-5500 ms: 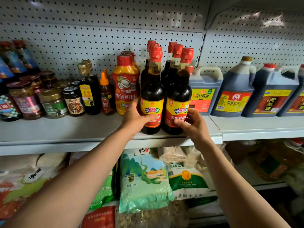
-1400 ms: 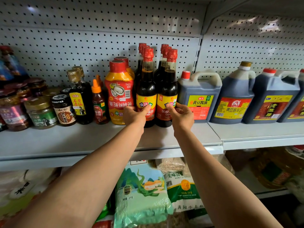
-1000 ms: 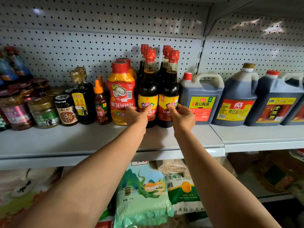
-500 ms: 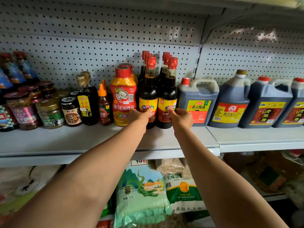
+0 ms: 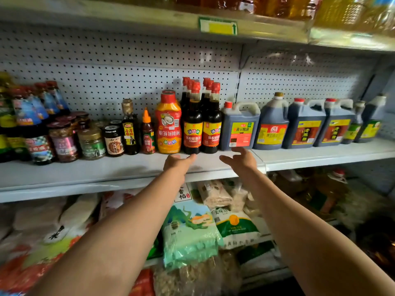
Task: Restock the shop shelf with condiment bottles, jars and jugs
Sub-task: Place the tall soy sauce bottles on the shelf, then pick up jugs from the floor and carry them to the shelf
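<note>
Soy sauce bottles point(image 5: 202, 127) set back from shelf edge point(image 5: 128, 184); hands point(image 5: 177, 163) point(image 5: 239, 160) off

Legible: "黄豆酱油" on the green-and-red label of the grey jug point(image 5: 240, 127) just right of the two front soy bottles point(image 5: 203, 124), whose yellow labels read "味达美"; remaining labels blurred.

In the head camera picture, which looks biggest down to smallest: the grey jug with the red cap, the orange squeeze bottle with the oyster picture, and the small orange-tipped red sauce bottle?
1. Grey jug with red cap
2. Orange squeeze bottle
3. Small orange-tipped red sauce bottle
</note>
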The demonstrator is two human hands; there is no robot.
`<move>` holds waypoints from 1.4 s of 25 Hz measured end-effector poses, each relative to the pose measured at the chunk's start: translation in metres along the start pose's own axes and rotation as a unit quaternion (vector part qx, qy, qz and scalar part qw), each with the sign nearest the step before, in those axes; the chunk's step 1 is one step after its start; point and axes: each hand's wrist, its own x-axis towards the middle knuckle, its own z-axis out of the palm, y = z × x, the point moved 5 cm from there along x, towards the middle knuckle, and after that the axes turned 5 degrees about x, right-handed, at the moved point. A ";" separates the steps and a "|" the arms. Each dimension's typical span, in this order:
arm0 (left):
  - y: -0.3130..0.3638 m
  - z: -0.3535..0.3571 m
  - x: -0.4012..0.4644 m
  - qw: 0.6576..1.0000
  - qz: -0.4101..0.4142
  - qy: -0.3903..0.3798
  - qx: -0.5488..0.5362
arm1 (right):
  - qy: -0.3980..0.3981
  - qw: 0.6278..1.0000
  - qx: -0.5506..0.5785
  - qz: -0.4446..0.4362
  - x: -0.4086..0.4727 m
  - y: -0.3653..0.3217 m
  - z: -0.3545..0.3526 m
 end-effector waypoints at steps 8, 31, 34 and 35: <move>-0.096 -0.051 -0.132 0.986 0.081 -0.051 0.140 | -0.040 0.980 -0.193 0.005 -0.186 0.043 -0.015; -0.264 0.069 -0.339 0.980 -0.081 -0.116 0.136 | -0.168 0.965 -0.173 0.106 -0.333 0.244 -0.144; -0.290 0.097 -0.347 0.977 -0.113 -0.104 0.146 | -0.209 0.954 -0.175 0.122 -0.325 0.286 -0.143; -0.301 0.102 -0.348 0.976 -0.124 -0.105 0.146 | -0.221 0.951 -0.168 0.138 -0.325 0.300 -0.139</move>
